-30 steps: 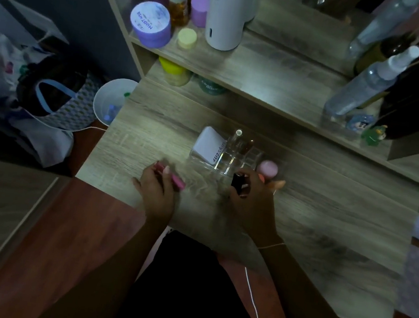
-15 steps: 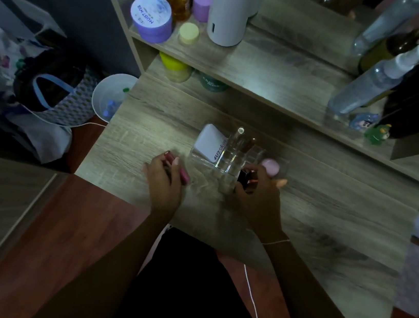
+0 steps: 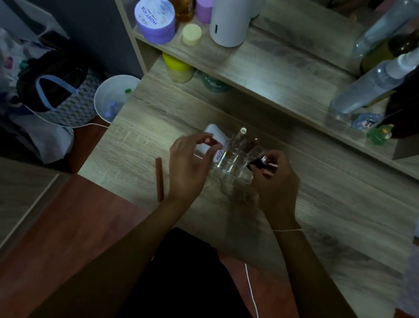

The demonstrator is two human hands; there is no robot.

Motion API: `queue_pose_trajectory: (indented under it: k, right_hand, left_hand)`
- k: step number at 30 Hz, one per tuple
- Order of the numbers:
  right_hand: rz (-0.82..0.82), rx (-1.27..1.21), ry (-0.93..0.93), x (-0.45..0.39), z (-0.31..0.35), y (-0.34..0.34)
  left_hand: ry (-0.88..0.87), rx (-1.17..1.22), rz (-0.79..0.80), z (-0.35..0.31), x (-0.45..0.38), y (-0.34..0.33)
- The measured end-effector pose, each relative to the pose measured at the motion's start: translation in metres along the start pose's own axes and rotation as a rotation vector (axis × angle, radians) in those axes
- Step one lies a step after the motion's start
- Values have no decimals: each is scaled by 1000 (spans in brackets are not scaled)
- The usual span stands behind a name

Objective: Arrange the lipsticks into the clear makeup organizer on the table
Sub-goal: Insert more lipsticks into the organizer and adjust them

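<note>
A reddish-brown lipstick [image 3: 159, 179] lies on the table [image 3: 329, 216] just left of the left hand [image 3: 189, 162], whose fingertips pinch a small dark-red lipstick [image 3: 212, 141]. The right hand [image 3: 275, 181] grips a dark lipstick [image 3: 256, 162] at the clear organizer [image 3: 232, 159], beside a white box [image 3: 214, 143]. Behind, the shelf [image 3: 283, 69] holds jars and bottles.

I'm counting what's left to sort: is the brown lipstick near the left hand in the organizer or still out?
Out. The brown lipstick lies flat on the table, left of the left hand, apart from the clear organizer.
</note>
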State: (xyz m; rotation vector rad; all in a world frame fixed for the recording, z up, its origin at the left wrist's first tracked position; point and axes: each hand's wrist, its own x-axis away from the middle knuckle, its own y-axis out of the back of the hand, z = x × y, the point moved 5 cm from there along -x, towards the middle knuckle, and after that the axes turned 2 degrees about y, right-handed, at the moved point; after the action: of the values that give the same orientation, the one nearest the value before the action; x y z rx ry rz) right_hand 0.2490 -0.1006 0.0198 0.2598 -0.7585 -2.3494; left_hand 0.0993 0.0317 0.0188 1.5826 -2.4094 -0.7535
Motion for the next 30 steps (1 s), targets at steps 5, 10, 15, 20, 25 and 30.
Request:
queue_pose_trajectory:
  k: [5, 10, 15, 20, 25, 30]
  right_hand:
    - [-20, 154, 42, -13, 1, 5]
    - [-16, 227, 4, -23, -7, 0]
    - [-11, 258, 1, -31, -8, -3]
    - [-25, 312, 31, -36, -3, 0]
    - [29, 379, 53, -33, -7, -1]
    - [81, 447, 90, -37, -9, -6]
  left_hand:
    - [-120, -67, 105, -5, -5, -22]
    - [-200, -101, 125, -4, -6, -35]
    - [-146, -146, 270, 3, -14, -50]
    - [-161, -203, 289, 4, -12, -54]
    - [-168, -243, 282, 4, -6, -55]
    - [-157, -258, 285, 3, -8, -56]
